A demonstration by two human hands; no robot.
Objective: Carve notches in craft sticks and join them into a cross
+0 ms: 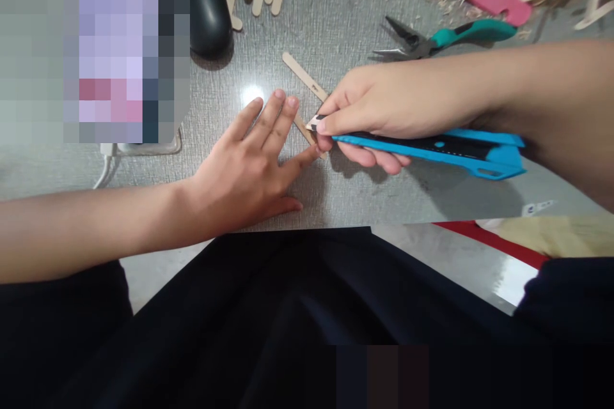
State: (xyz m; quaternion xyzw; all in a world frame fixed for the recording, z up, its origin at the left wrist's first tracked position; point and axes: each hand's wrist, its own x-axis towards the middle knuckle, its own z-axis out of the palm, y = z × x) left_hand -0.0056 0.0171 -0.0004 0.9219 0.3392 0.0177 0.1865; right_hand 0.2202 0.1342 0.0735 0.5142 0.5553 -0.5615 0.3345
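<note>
Dark clothing point(297, 294) sits closest to the camera, below the wooden stick point(304, 130) I'm using as the landmark. That stick lies slantwise on the grey table point(266, 41), partly hidden by fingers, with the nose of a blue utility knife point(432, 144) right at it; can't tell if the blade is actually biting. Looks like a cutting step to me, so I'd go with light, repeated strokes, pin the stick firmly and move the index finger further from the blade, cause a slip could get nasty. Right hand point(364, 105), just right of the stick, is wrapped around the knife, thumb and index up near the nose. Left hand point(254, 166) is spread out left of the stick, index tip down by its lower end. Another stick point(300, 72) lies just above it, and green-handled pliers point(470, 30) are further up and right of it
</note>
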